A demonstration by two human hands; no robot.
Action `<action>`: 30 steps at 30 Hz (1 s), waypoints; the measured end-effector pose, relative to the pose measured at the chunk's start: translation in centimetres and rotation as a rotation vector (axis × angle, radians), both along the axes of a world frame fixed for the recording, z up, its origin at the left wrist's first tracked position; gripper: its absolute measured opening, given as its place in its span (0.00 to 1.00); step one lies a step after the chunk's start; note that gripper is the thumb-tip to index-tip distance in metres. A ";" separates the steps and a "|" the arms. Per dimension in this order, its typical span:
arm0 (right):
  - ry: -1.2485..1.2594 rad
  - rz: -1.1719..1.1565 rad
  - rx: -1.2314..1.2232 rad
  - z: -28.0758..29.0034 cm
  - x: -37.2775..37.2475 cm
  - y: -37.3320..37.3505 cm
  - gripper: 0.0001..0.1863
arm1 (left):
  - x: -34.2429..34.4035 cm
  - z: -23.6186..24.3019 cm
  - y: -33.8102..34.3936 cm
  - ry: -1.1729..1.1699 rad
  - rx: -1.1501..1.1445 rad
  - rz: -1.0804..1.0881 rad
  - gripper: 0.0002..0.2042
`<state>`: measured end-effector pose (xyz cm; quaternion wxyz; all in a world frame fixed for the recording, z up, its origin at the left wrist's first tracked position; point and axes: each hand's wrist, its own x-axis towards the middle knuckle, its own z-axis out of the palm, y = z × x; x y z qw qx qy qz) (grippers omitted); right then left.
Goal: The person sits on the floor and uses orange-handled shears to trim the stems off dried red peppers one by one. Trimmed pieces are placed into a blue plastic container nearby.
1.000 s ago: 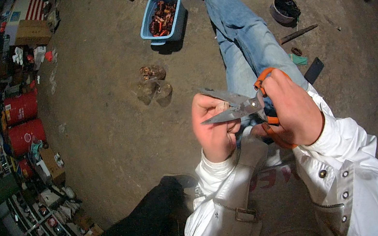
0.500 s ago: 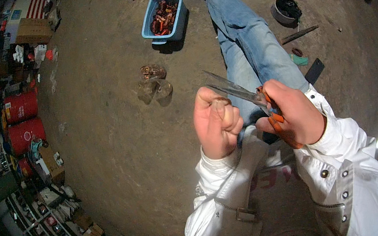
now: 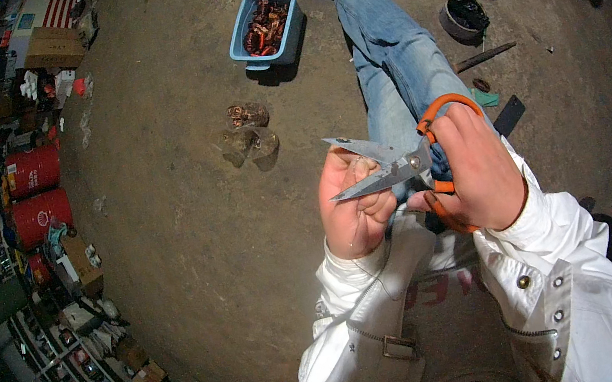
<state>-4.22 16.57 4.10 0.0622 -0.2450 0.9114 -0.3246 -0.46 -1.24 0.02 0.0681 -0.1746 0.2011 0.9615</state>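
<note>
My right hand [image 3: 477, 173] grips orange-handled scissors [image 3: 414, 162], their grey blades spread wide. The blades reach left across my left hand [image 3: 356, 207], one above its fingertips and the other crossing in front of its fingers. That left hand is closed, fingers curled and thumb pressed in, on something small that the blades and fingers hide. A thin, pale strand [image 3: 385, 283] dangles below it over the white sleeve.
A blue plastic tub [image 3: 251, 63] of reddish-brown coiled pieces stands ahead on the floor. Nearer are bundles in clear plastic [image 3: 247, 117]. At right lie a dark bucket [image 3: 464, 19], a pointed rod [image 3: 486, 56] and a black phone-like slab [image 3: 509, 115]. Red drums [image 3: 41, 219] line the left.
The scissors have turned and their blades have opened wider, coming across my left hand. My right hand has shifted slightly; the small brown piece seen at my left fingertips is now hidden.
</note>
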 end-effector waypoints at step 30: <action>-0.006 0.020 -0.063 -0.5 0.2 0.0 0.34 | 0.0 -0.1 -0.1 0.045 -0.042 -0.027 0.04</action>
